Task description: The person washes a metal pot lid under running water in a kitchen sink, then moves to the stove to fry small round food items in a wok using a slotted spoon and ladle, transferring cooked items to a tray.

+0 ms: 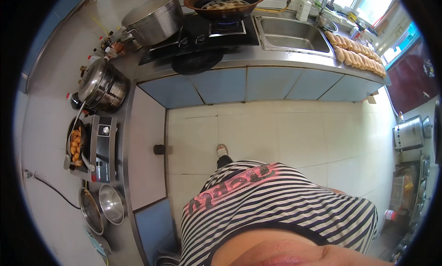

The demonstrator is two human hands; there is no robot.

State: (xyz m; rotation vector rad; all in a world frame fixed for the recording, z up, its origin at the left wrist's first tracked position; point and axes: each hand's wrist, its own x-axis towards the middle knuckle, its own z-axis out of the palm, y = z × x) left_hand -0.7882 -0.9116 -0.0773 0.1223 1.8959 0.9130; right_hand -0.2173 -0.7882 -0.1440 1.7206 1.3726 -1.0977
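Both of my hands are out of view. Before me, a wide, browned wok [224,5] holds bubbling oil with pieces in it, over a lit blue flame on the black gas hob [193,27]. To its left a large steel pot [155,19] stands tilted in the picture. Right of the hob is a steel sink [290,34]. Beyond it, rows of pale brown, roll-shaped food pieces [359,55] lie along the counter. On the left counter a dark pan [83,152] with browned food chunks [75,146] rests on a portable cooker [105,148].
A lidded steel pot [103,86] stands among bottles [110,51] on the left. Nearer are steel bowls [111,203] and a black cable [57,190]. A round black lid or pan [197,62] overhangs the counter's front edge. A steel cooker-like pot [409,133] stands at right.
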